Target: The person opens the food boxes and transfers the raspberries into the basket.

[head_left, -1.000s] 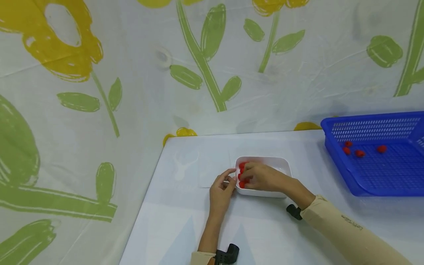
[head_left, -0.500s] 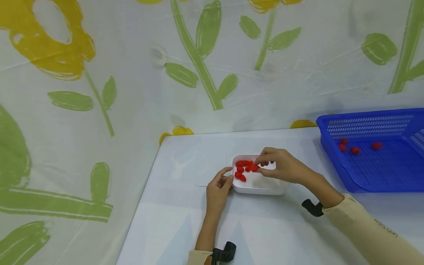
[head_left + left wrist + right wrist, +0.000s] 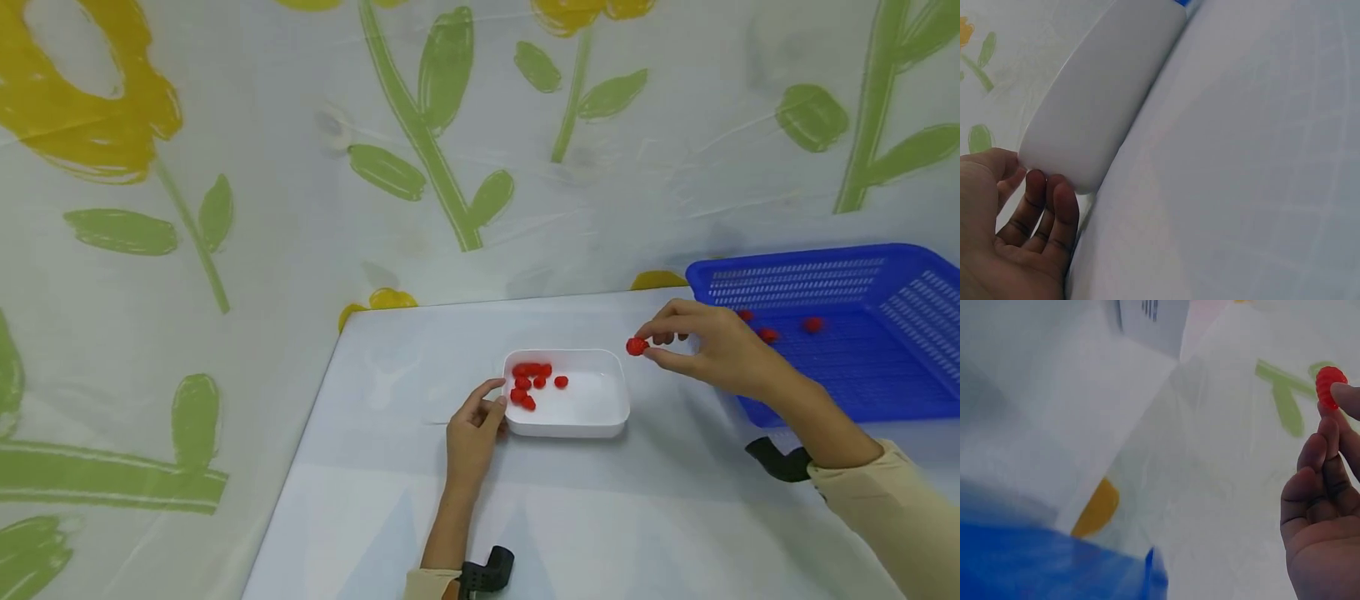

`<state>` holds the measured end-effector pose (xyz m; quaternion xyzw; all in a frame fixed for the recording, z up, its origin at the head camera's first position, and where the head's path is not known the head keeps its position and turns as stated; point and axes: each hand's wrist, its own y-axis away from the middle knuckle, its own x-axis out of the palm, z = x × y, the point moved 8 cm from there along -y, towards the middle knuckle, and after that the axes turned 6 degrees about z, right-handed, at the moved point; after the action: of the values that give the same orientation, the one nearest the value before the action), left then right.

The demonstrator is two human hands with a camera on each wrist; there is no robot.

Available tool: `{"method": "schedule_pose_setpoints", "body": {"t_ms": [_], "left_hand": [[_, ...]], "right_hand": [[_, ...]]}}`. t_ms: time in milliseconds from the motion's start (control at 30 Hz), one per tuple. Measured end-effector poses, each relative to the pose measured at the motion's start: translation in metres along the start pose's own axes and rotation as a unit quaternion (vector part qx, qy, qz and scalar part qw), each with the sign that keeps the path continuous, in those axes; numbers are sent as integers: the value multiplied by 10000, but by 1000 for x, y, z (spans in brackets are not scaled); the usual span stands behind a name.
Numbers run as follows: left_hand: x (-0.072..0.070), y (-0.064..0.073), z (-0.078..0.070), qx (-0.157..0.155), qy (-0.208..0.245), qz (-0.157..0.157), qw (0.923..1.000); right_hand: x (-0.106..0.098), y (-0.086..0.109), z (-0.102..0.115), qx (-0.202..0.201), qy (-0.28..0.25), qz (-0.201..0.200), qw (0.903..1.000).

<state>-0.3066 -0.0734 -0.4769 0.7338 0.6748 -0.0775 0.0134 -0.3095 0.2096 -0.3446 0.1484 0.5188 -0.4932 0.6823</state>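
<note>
My right hand [image 3: 723,346] is raised between the tray and the basket, pinching a red raspberry [image 3: 637,346] between thumb and fingertips. In the right wrist view the same ridged raspberry [image 3: 1331,387] shows at the fingertips. The white rectangular tray [image 3: 592,429] stands on the table, with several red raspberries [image 3: 522,383] grouped toward its left end and one raspberry [image 3: 561,382] a little apart. My left hand [image 3: 472,429] holds the tray's left end. From the left wrist, bent fingers [image 3: 1060,209] show against the tray's white end wall [image 3: 1079,150].
A blue perforated basket [image 3: 787,265] stands at the right, with a few red raspberries [image 3: 813,324] on its floor, partly behind my right hand. The white table [image 3: 420,358] meets a wall covering [image 3: 300,183] printed with flowers at the back and left.
My right hand has moved from inside the tray to the right, beside the basket, and a raspberry now shows at its fingertips. The left hand stays at the tray. The head view has shifted slightly.
</note>
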Motion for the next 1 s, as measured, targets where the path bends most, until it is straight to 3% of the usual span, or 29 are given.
{"method": "schedule_pose_setpoints", "body": {"t_ms": [167,267,633,1000], "left_hand": [[-4,-2,-3,67,6,17,10000],[-6,-2,-3,66,-7,-31,10000],[-2,-1,-3,61,50,12,10000],[3,3,0,-169,23,19,9999]], "right_hand": [[-28,11,-10,-12,190,-374,9991],[-40,18,-17,193,290,-494,9982],[-79,39,-50,1273,658,-543,9882],[-111,56,-87,1775,1032,-505,9774]]}}
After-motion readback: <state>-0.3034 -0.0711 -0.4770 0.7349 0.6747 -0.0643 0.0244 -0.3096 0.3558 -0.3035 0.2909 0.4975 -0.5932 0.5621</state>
